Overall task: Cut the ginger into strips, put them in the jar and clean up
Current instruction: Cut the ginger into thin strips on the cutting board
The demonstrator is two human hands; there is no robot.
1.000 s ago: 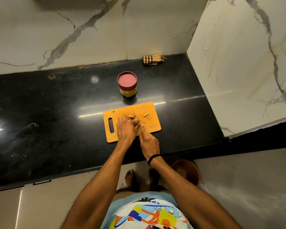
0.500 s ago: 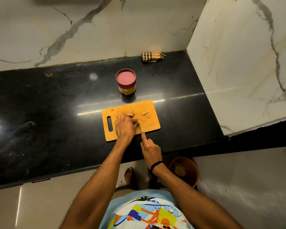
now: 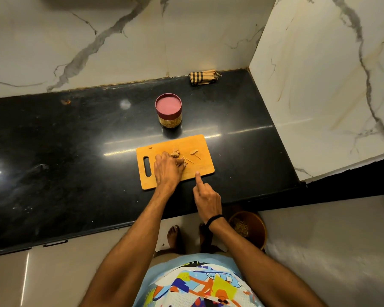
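Left grip (image 3: pixel 167 171) lies knuckles-up on the middle of the orange cutting board (image 3: pixel 201 147), its fingers curled down and clenched on the ginger (image 3: pixel 175 153), a knobbly part of which shows just beyond the knuckles. Its forearm runs straight up from the lower centre of the frame. Right grip (image 3: pixel 207 199) sits lower and to the right, over the black bench (image 3: pixel 75 151) just off the board's near edge. 1 finger, the index finger (image 3: pixel 197 177), is stretched forward so its tip reaches that edge, and the others are folded under the palm. Whether they grasp anything I cannot tell. A black wristband (image 3: pixel 213 219) circles that wrist, which is bent slightly inward.

A few cut strips (image 3: pixel 189 160) lie loose on the board to the right of the left grip – thin and pale. The jar (image 3: pixel 169 110) stands upright on the bench just beyond the board, its red lid on. A striped cloth (image 3: pixel 203 76) lies against the wall in the upper middle of the frame.
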